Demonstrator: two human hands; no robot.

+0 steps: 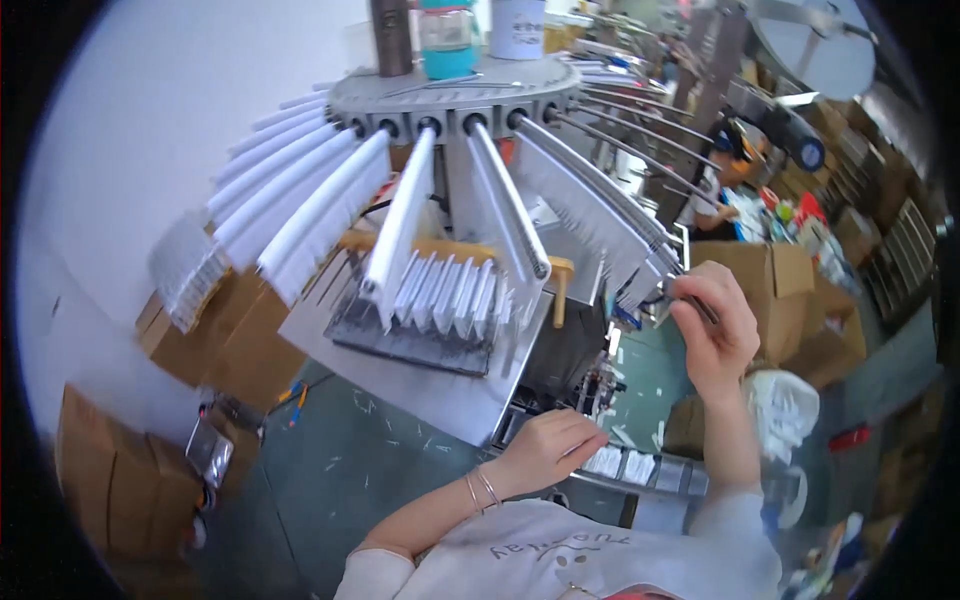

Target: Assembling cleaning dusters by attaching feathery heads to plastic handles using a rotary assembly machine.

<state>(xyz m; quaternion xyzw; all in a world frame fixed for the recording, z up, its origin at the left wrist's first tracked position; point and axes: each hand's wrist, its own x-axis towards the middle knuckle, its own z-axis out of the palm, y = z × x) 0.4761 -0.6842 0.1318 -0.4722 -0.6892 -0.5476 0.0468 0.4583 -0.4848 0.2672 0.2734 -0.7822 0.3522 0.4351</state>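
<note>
My right hand (718, 325) is raised at the outer end of a metal rod (600, 185) that slants out from a round turntable (455, 92). Its thumb and fingers are closed together; what lies between them is too blurred to name. A white sheet (585, 200) with a fringed lower edge hangs along that rod. Lower down, my left hand (555, 440) is over the near end of a narrow track, fingers bent and pressed together, their tips hidden. White folded pieces (620, 465) lie in the track just right of it.
More rods with white sheets (320, 205) fan out on the left, bare rods (650, 145) on the right. Beneath stands a dark block (410, 345) with upright white pieces and a wooden bar (450, 247). Cups and a bottle (447, 40) top the turntable. Cardboard boxes (120, 470) flank the floor.
</note>
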